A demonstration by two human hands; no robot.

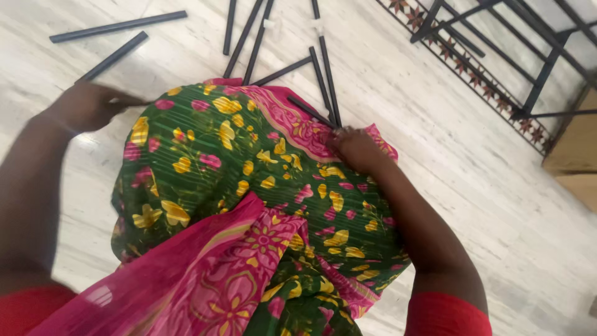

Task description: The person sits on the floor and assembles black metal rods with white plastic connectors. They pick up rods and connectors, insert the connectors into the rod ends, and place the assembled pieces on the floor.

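Head view, looking down over a lap draped in green floral cloth with pink border [249,186]. Pale marble floor [435,186] beyond the knees.

Left hand [84,106]: out past the left knee, low to the floor, blurred. Fingers curled around the near end of a black rod [115,56]. That rod's long axis runs up and to the right, away from the hand, lying apart from the others. Grip looks closed on it, though the blur hides the fingertips.

Right hand [354,149]: resting at the far edge of the cloth on the right knee, fingers bent down. It touches the near ends of two black rods [323,81] that run almost straight away from the body. Whether it pinches them or merely rests on them I cannot tell; the fingers cover the contact.

Key relation: the fan of loose black rods [255,37] lies directly ahead, between the two hands, long axes pointing away from the person, near ends converging at the cloth's top edge. The right hand is nearer to this cluster; the left is well apart from it, occupied with its own rod.

One more black rod [118,26] lies crosswise at upper left, well beyond the left hand.

Upper right: black metal frame [535,68] standing over a patterned floor border [472,74]; brown cardboard box [575,149] at the right edge.
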